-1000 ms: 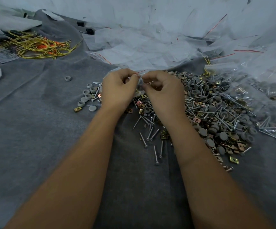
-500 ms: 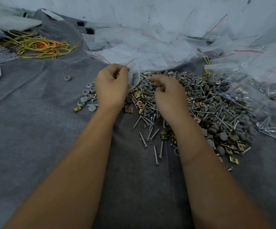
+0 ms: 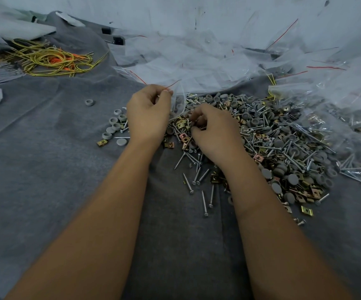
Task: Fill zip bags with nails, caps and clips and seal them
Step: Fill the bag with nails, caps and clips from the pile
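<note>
My left hand (image 3: pixel 148 114) pinches the red-striped top edge of a small clear zip bag (image 3: pixel 178 100), which hangs open beside it. My right hand (image 3: pixel 215 128) rests low on the near-left edge of a big heap of silver screws, grey caps and brass clips (image 3: pixel 283 144), its fingers curled down into the clips; what they hold is hidden. A few loose screws (image 3: pixel 199 176) lie on the grey cloth just below the right wrist.
A small group of grey caps (image 3: pixel 113 126) sits left of my left hand. Empty zip bags (image 3: pixel 196 61) pile up behind. Filled bags (image 3: pixel 348 118) lie at the right. Yellow and orange wires (image 3: pixel 52 59) sprawl at the back left on the grey cloth (image 3: pixel 45 191).
My hands were together on the bag's top; the right hand let go and dropped to the heap of parts, while the left kept the bag and lifted it slightly left.
</note>
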A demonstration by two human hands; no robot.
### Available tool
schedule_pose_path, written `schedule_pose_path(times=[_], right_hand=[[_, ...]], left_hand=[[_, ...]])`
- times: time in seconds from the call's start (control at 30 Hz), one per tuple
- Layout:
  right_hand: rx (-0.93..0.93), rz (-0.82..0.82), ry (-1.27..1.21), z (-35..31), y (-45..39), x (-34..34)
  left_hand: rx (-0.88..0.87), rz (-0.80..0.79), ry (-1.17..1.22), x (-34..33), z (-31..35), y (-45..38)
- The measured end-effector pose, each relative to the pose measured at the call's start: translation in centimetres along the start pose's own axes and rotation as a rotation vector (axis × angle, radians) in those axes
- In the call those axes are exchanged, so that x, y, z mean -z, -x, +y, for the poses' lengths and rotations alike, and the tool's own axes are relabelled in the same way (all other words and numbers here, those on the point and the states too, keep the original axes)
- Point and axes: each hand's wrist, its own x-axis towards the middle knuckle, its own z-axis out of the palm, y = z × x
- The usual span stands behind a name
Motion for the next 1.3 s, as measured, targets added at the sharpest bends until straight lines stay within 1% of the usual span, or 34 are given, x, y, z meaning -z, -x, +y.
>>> schedule_pose_path(times=[0.2,0.33,0.5,0.53,0.6,0.7,0.8,0.87,1.0,1.1,1.2,1.3], right_hand=[[0.024,0.07,0.008,-0.1,-0.1,0.0],[0.016,0.124,-0.073,0.1,-0.3,-0.1],[0.037,0.314,-0.288,-0.6,-0.3,0.2],[0.065,0.355,-0.315,-0.8,-0.2,0.3],[0.134,0.405,-0.295,-1.1,0.0,0.4],[0.181,0.372,-0.216,-1.2,0.2,0.4],[0.153,0.31,-0.119,-1.1,0.0,0.2],[0.131,0.297,-0.08,-0.9,-0.1,0.2],[0.095,0.334,-0.109,-0.7,-0.2,0.6],[0.0,0.323,-0.13,-0.3,-0.4,0.7],[-0.063,0.261,-0.114,0.1,-0.5,0.7],[-0.032,0.139,-0.078,0.1,-0.5,0.3]], left_hand=[[-0.002,-0.007,0.016,0.0,0.0,0.1],[-0.005,-0.012,0.02,0.0,0.2,0.2],[-0.027,-0.055,-0.002,-0.1,0.2,0.3],[-0.039,-0.072,-0.018,-0.1,0.2,0.3],[-0.071,-0.107,-0.054,0.0,0.2,0.4],[-0.113,-0.14,-0.085,-0.1,0.4,0.6],[-0.122,-0.148,-0.077,-0.2,0.3,0.6],[-0.112,-0.141,-0.075,-0.2,0.2,0.5],[-0.069,-0.11,-0.061,-0.2,-0.1,0.2],[-0.037,-0.072,-0.041,-0.3,-0.3,-0.1],[-0.013,-0.032,-0.005,-0.2,-0.4,-0.2],[0.008,-0.012,0.018,-0.2,-0.4,-0.3]])
